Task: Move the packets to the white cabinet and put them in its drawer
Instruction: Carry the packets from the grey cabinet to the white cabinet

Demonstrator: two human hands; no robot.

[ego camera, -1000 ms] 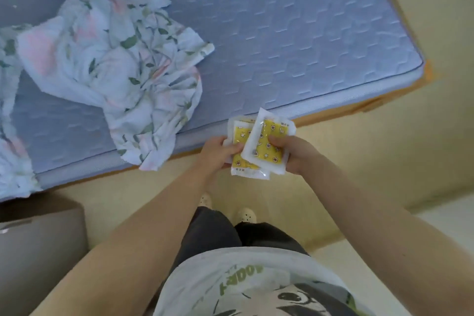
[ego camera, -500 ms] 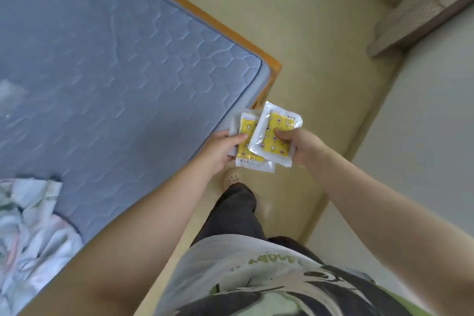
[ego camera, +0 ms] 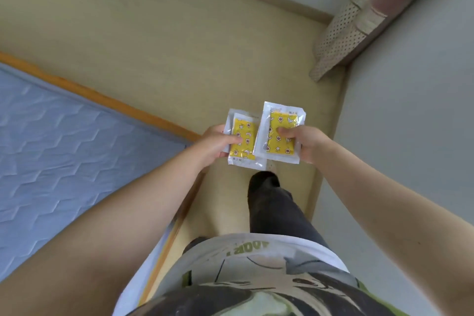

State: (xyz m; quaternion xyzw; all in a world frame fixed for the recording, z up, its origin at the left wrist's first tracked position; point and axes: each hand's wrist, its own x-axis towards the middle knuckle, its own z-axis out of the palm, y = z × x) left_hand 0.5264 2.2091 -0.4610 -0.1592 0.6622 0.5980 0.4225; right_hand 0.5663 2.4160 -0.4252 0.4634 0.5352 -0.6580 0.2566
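A: Two hands, both loaded. The left hand (ego camera: 215, 143) pinches a stack of packets (ego camera: 243, 142), thumb on top, fingers underneath and out of sight. The right hand (ego camera: 306, 145) pinches a single packet (ego camera: 280, 136) the same way.
B: Count?
A: Left, two edges show, so likely two. Right, one seen. All are held above the floor (ego camera: 154, 46), beside the mattress (ego camera: 77, 141). Of the white cabinet, nothing in view.
B: Handling?
A: Hold both pinches firm and the packets flat. Find the cabinet before freeing a hand for its drawer.
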